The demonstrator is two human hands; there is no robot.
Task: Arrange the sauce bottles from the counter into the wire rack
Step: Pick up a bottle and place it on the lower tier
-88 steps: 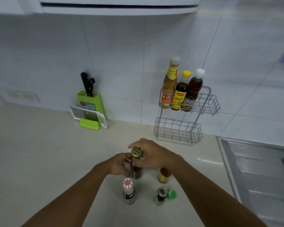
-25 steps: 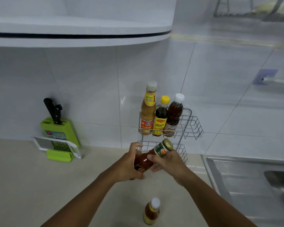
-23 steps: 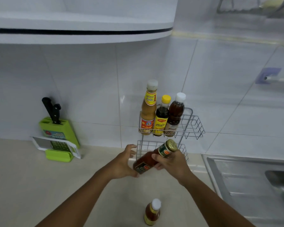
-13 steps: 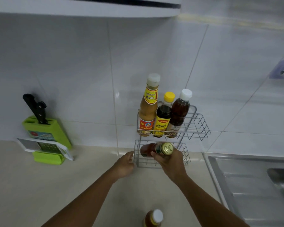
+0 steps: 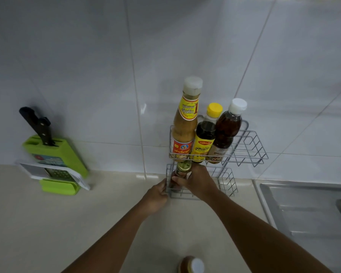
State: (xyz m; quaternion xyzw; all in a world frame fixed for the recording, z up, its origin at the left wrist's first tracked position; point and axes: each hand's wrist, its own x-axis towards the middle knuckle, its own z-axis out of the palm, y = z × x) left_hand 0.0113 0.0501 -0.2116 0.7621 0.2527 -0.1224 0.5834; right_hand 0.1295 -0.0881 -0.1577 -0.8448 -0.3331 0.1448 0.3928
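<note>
The two-tier wire rack (image 5: pixel 250 146) stands against the tiled wall. Its upper tier holds a tall tan sauce bottle (image 5: pixel 185 127), a yellow-capped dark bottle (image 5: pixel 205 138) and a white-capped brown bottle (image 5: pixel 227 131). My right hand (image 5: pixel 197 182) grips a red sauce bottle with a gold cap (image 5: pixel 182 171), upright inside the left end of the lower tier. My left hand (image 5: pixel 156 196) touches the rack's lower left corner, its fingers curled on the wire. Another bottle with a white cap (image 5: pixel 192 265) stands on the counter at the bottom edge.
A green knife block (image 5: pixel 57 154) with a black-handled knife and a grater stands at the left by the wall. A steel sink (image 5: pixel 307 213) lies to the right of the rack. The beige counter (image 5: pixel 67 223) spreads between them.
My right hand has turned the gold-capped bottle from lying sideways to upright and lowered it into the lower tier. My left hand has moved onto the rack's lower corner. The view has closed in.
</note>
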